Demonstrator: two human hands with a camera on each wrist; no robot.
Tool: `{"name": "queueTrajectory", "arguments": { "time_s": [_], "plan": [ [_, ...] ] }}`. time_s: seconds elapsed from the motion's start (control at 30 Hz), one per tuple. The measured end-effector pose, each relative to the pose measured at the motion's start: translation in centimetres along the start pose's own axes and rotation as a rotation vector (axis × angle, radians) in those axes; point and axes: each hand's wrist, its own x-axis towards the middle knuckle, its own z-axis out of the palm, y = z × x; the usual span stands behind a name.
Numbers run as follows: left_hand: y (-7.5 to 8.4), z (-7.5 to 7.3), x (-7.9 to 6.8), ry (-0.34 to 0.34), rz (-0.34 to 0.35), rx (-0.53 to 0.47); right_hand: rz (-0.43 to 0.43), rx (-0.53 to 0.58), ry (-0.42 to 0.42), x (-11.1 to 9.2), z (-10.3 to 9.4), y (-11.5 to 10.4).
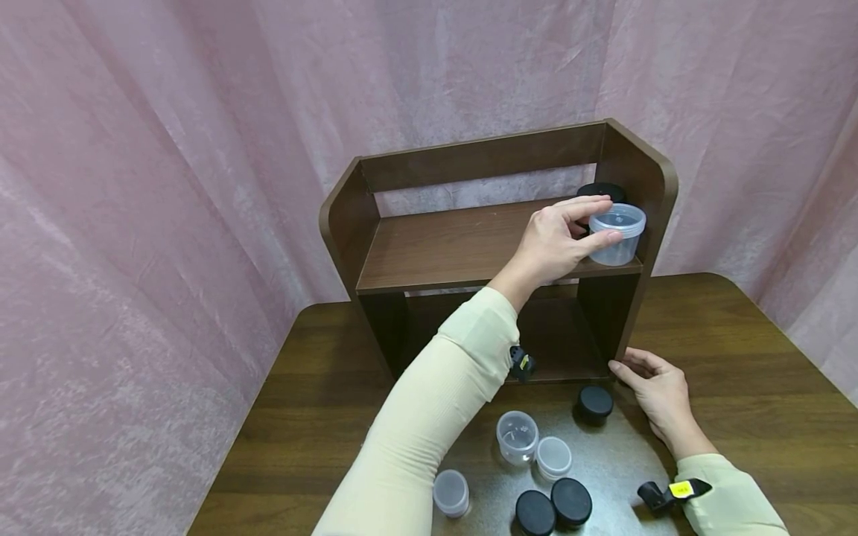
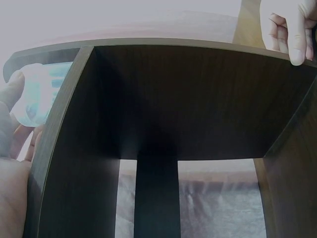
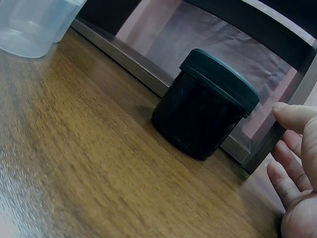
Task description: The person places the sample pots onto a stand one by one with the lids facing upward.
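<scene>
My left hand holds a clear plastic jar with a translucent lid at the right end of the upper shelf, thumb in front and fingers round the far side. Behind that jar stands a black-lidded jar, partly covered by the hand. The left wrist view shows the clear jar pale and washed out beside the fingers. Low at the right, my right hand grips the front edge of the brown wooden shelf, thumb on the edge and fingers outside. A black jar stands near this hand.
On the wooden table stand a larger clear jar, a small clear jar, another clear jar and two black jars side by side. A pink curtain hangs behind the shelf.
</scene>
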Motion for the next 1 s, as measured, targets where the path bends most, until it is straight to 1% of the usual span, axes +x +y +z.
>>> {"name": "queueTrajectory", "arguments": {
  "time_s": [0.33,0.43,0.6,0.87,1.0],
  "plan": [
    [0.1,-0.1,-0.1,0.006,-0.015,0.009,-0.007,0.008,-0.001,0.0,0.0,0.1],
    [0.0,-0.1,-0.2,0.029,-0.022,0.002,-0.009,0.012,-0.002,0.0,0.1,0.1],
    [-0.2,-0.3,-0.6,0.09,-0.045,-0.028,-0.01,0.033,-0.008,0.2,0.4,0.2],
    [-0.6,-0.8,-1.6,0.143,-0.067,-0.055,-0.015,0.01,-0.015,0.3,0.7,0.1],
    [-0.7,-1.0,-2.5,0.147,-0.039,-0.122,-0.018,-0.005,-0.017,0.4,0.8,0.1]
  ]
}}
